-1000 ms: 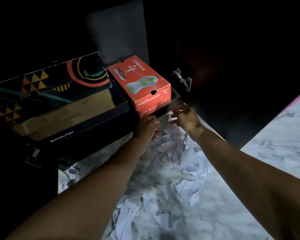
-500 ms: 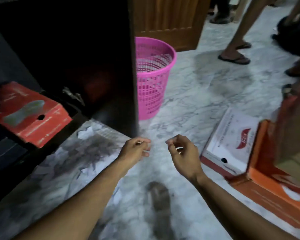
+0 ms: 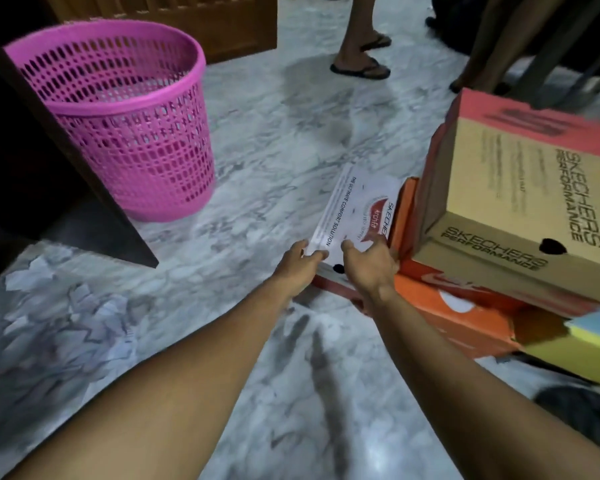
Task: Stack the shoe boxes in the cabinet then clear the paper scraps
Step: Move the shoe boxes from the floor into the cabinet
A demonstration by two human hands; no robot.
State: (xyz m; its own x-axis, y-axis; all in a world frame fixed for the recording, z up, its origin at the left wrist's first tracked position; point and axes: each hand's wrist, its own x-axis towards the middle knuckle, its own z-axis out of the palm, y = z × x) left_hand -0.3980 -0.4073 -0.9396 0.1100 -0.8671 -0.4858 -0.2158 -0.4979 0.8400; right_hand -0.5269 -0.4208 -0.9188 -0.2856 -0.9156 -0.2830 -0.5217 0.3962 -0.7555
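A white shoe box (image 3: 354,209) with a red logo lies on the marble floor, against an orange shoe box (image 3: 465,317). My left hand (image 3: 298,263) holds its near left corner, thumb on the lid. My right hand (image 3: 371,265) grips the near right end, thumb on top and fingers down beside the orange box. A tan shoe box (image 3: 520,188) with a pink lid sits on top of the orange one. Torn paper scraps (image 3: 66,317) lie scattered on the floor at the left.
A pink mesh basket (image 3: 118,109) stands at upper left beside the dark cabinet door (image 3: 84,161). A person's sandalled feet (image 3: 361,64) are at the top. A yellow and blue box (image 3: 589,341) sits at the right edge.
The view swung right, away from the cabinet with the red box. Both hands, loosely curled in the air half a second ago, reached forward onto the white shoe box.
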